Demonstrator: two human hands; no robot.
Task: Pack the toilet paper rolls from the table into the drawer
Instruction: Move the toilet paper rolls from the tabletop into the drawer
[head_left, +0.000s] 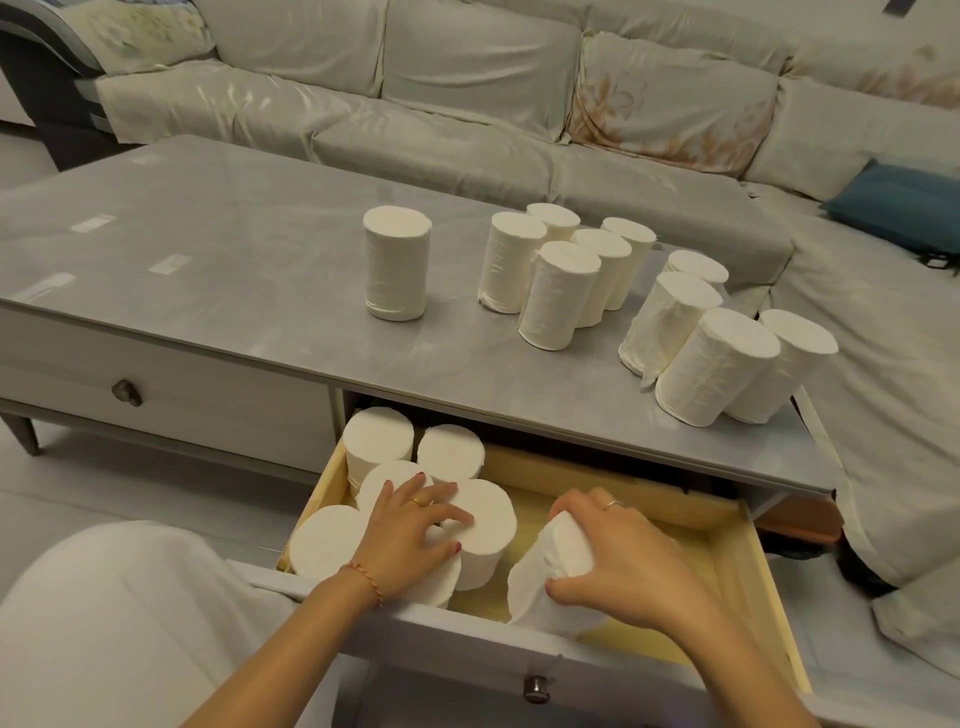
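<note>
The wooden drawer (737, 582) of the grey table (234, 270) stands pulled out toward me. Several white toilet paper rolls (452, 452) stand upright in its left part. My left hand (410, 530) rests flat on top of the nearest of these rolls, fingers spread. My right hand (618, 551) grips a tilted roll (550, 577) inside the drawer, just right of the standing ones. On the tabletop a single roll (397, 262) stands alone, with a cluster of several rolls (561, 270) to its right and another group (717, 353) at the right end.
A second drawer (156, 384) with a dark knob stays closed at the left. The open drawer's knob (535, 688) faces me. A covered sofa (467, 104) wraps behind and right of the table, with a blue cushion (904, 202). My white-clothed knee (114, 623) is lower left.
</note>
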